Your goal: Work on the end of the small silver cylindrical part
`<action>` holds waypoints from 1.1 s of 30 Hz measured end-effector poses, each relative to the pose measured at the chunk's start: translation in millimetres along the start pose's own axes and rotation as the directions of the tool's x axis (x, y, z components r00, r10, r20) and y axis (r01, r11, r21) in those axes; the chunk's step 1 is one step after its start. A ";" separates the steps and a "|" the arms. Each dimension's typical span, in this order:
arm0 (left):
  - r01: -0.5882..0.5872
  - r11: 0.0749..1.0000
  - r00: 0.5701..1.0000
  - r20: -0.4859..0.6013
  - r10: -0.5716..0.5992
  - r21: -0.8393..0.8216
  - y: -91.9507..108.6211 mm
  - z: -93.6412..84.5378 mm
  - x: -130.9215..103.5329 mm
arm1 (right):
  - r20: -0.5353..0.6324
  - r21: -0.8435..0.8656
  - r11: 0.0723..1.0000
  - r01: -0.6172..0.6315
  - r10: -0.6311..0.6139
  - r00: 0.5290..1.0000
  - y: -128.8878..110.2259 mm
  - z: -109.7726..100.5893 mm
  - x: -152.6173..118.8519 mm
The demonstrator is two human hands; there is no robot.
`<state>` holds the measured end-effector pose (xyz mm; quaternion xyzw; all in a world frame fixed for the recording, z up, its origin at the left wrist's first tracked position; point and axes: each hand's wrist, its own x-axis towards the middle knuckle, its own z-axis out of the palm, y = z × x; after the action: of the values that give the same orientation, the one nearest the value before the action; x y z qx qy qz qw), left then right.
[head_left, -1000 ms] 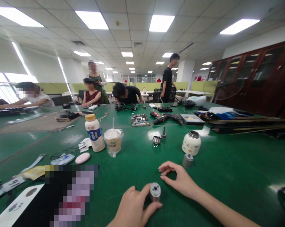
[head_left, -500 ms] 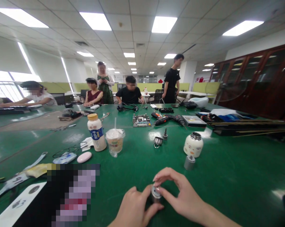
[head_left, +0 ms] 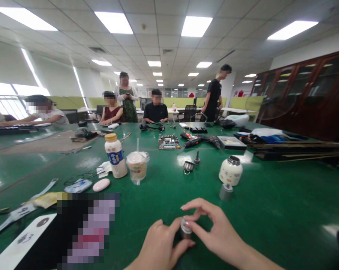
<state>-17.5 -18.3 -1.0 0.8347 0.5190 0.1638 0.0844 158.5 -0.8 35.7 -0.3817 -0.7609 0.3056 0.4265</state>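
Note:
A small grey metal cylinder (head_left: 186,233) stands on the green table near its front edge. My left hand (head_left: 159,245) is closed around it, thumb and forefinger on its sides. At its top rim is my right hand (head_left: 214,228), with the thumb on the top face and a bent finger behind; the forefinger is raised clear. Whether a small part sits under the right thumb is hidden. Beyond the right hand stands another metal cylinder (head_left: 226,191), with a small knob on top. Just behind that is a cream jar (head_left: 230,171) with painted faces and no lid.
Further back are a metal cup-like part (head_left: 188,167), a dark pointed fitting (head_left: 197,158), a circuit board (head_left: 169,142) and power drills (head_left: 192,141). A bottle (head_left: 116,157) and a plastic cup with straw (head_left: 137,167) stand left. Several people are across the table.
My right forefinger has lifted off the cylinder's top, and the right thumb lies further over it. The cylinder stays in place. A standing person in black has shifted right.

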 end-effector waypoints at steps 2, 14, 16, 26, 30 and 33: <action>-0.003 1.000 1.000 0.000 0.003 -0.001 1.0 -0.7 -0.4 | -0.046 0.046 0.999 0.017 -0.015 0.999 3.4 0.8 1.6; 0.021 0.999 1.000 -0.002 -0.021 0.043 0.8 -1.3 -0.4 | 0.020 0.030 0.998 -0.056 0.056 0.998 71.4 -26.2 21.6; 0.026 0.998 1.000 -0.004 -0.026 0.049 0.6 -1.2 -0.5 | 0.021 0.036 0.998 -0.058 0.057 0.998 69.2 -23.8 20.2; 0.007 1.000 1.000 -0.007 -0.007 0.030 0.8 -0.1 1.5 | 0.059 0.202 0.979 -0.017 0.005 0.998 7.3 -11.9 9.1; 0.013 1.000 1.000 -0.006 -0.013 0.026 0.7 -0.5 0.8 | 0.087 0.090 0.995 0.038 -0.046 0.995 2.2 -6.6 3.6; 0.003 1.000 1.000 -0.005 -0.003 0.005 0.2 0.2 0.2 | 0.066 -0.024 0.996 0.084 -0.083 0.994 4.2 -5.1 2.4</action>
<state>-17.2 -18.2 -1.1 0.8338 0.5207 0.1645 0.0813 163.5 4.2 35.7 -0.3452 -0.7937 0.2893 0.4089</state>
